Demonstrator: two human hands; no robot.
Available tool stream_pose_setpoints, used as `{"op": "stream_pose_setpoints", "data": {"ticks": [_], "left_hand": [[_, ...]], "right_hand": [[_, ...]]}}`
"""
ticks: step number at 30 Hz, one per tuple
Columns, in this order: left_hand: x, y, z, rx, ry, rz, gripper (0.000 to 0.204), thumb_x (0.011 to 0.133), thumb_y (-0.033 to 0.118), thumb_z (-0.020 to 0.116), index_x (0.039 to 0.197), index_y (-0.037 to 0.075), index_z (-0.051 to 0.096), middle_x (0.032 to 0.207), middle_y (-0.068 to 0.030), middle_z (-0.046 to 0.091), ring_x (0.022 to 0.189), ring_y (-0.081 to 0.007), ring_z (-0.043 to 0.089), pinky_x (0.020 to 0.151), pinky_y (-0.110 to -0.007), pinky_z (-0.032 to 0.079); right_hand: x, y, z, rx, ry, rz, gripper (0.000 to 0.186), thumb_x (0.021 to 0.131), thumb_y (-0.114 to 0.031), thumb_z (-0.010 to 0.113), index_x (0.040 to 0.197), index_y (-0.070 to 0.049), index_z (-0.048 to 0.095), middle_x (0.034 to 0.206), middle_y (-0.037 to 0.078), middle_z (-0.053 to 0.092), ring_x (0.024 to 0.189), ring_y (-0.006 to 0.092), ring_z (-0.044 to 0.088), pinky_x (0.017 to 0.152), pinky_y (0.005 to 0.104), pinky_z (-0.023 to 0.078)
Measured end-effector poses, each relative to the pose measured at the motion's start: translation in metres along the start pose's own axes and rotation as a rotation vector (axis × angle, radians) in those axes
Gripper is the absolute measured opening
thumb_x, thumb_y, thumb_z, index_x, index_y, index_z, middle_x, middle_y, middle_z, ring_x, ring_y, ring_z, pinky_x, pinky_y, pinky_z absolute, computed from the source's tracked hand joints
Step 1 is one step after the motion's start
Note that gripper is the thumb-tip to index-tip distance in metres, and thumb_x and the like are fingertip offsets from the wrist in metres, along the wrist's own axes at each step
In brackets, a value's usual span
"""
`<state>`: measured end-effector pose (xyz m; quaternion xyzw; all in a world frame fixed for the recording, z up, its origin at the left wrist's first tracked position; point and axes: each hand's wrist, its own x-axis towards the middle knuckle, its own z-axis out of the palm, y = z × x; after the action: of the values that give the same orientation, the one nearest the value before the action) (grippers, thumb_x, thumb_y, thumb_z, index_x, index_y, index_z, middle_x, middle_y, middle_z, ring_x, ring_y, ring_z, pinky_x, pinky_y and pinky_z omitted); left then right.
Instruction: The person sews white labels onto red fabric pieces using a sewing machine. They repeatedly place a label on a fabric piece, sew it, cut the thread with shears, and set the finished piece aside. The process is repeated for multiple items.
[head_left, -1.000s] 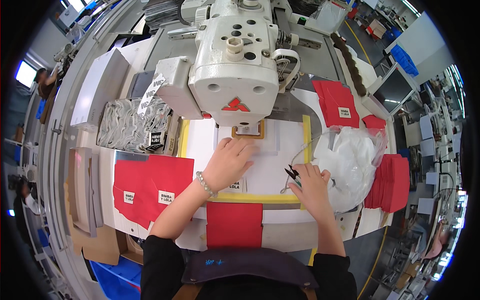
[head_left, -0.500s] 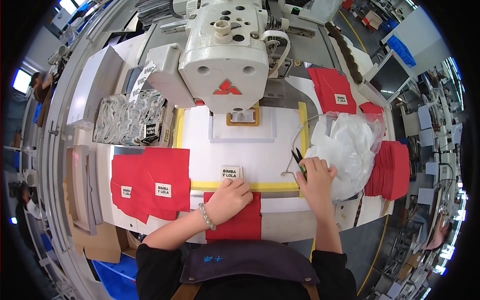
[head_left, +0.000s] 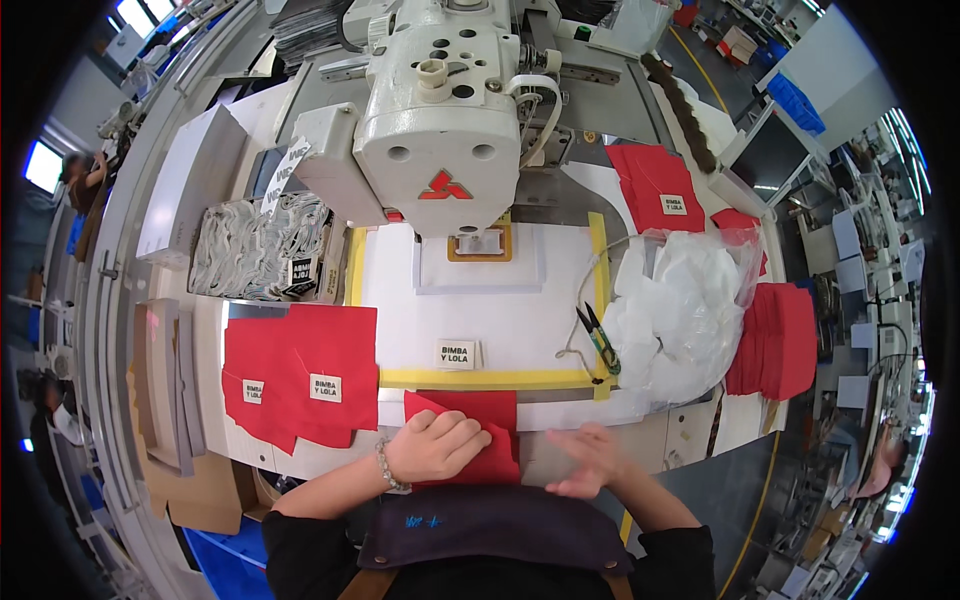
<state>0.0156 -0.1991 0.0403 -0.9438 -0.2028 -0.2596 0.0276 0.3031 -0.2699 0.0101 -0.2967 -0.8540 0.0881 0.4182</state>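
Note:
At the table's front edge a red fabric piece [head_left: 500, 405] lies partly over the edge, with a fold standing up near my fingers. My left hand [head_left: 437, 447], wearing a beaded bracelet, is closed on this fabric. To its right, my right hand [head_left: 588, 460] is held low with fingers apart and nothing in them. A small cream label [head_left: 457, 354] with dark lettering rests on the white work plate [head_left: 400, 330], inside its yellow tape border. Thread snips [head_left: 602, 343] with dark blades and green handles lie at the plate's right border, beside a cord.
A white sewing machine head [head_left: 440, 140] stands over the plate, above a small brown frame [head_left: 480, 257]. Labelled red pieces [head_left: 345, 350] lie left, below a box of bundled labels [head_left: 260, 250]. On the right are a plastic bag of white pieces [head_left: 675, 310] and a red fabric stack [head_left: 775, 340].
My right hand has let go of the snips and come back toward my body. My left hand has left the label and moved down onto the red fabric.

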Motion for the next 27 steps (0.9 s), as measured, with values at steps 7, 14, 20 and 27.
{"op": "stream_pose_setpoints", "data": {"ticks": [7,14,20,27], "left_hand": [[0.066,-0.004,-0.012,0.131,0.176,0.278,0.022,0.074,0.024,0.062,0.095,0.017,0.066,0.096,0.0051,0.059,0.087,-0.0109,0.054,0.072,-0.028,0.031],[0.136,-0.039,-0.002,0.212,0.166,0.107,0.031,0.077,0.029,0.069,0.103,0.012,0.064,0.114,-0.0031,0.059,0.101,-0.0177,0.054,0.079,-0.031,0.039],[0.118,-0.074,0.057,-0.024,0.006,0.058,0.036,0.079,0.024,0.069,0.109,0.006,0.062,0.121,-0.0135,0.060,0.107,-0.0246,0.060,0.094,-0.040,0.047],[0.089,-0.094,0.092,-0.028,-0.036,0.218,0.023,0.070,0.008,0.064,0.092,0.001,0.066,0.098,-0.0095,0.066,0.090,-0.0211,0.066,0.079,-0.032,0.055]], "right_hand": [[0.022,-0.007,0.016,0.175,-0.152,0.279,0.041,0.084,-0.011,0.068,0.122,-0.024,0.059,0.131,0.025,0.055,0.088,0.0296,0.063,0.077,0.0372,0.051],[0.081,0.042,-0.021,0.196,0.167,0.867,0.066,0.092,0.003,0.050,0.153,-0.002,0.024,0.150,0.019,0.038,0.133,0.0254,0.044,0.110,0.0341,0.033],[0.077,0.092,-0.040,1.076,0.469,1.312,0.069,0.092,0.006,0.050,0.154,-0.007,0.023,0.145,0.011,0.041,0.123,0.0172,0.050,0.105,0.0294,0.041],[0.067,0.101,-0.037,0.830,0.258,1.138,0.079,0.087,0.012,0.055,0.155,-0.009,0.020,0.144,0.013,0.043,0.125,0.0160,0.048,0.105,0.0271,0.038]]}}
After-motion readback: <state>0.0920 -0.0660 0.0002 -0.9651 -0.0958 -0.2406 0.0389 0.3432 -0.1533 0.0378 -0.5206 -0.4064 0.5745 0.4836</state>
